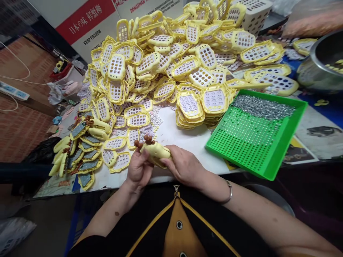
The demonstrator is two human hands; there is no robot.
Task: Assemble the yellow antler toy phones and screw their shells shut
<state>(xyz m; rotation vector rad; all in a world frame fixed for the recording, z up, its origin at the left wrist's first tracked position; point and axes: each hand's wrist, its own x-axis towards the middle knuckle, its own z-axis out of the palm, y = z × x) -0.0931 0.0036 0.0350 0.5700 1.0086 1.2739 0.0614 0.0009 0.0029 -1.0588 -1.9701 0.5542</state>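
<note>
Both hands grip one yellow plastic toy phone shell (pixel 157 151) with brown antler-like pieces at its top, held just above the table's front edge. My left hand (pixel 139 169) is closed round the antler end. On the other end, my right hand (pixel 184 164) has its fingers wrapped, the thumb pressed along the side. The shell's underside is hidden from me. Just beyond the hands lie open yellow shell halves (pixel 115 143) with white button grids. To the left, a stack of shells with grey inserts (pixel 89 165) and brown antlers lies near the table edge.
A large heap of yellow shell halves (pixel 160 64) fills the back of the white table. A green perforated tray (pixel 241 151) on the right holds many small metal pieces (pixel 262 106). Behind it stand a metal pot (pixel 312 69) and a white basket (pixel 255 14).
</note>
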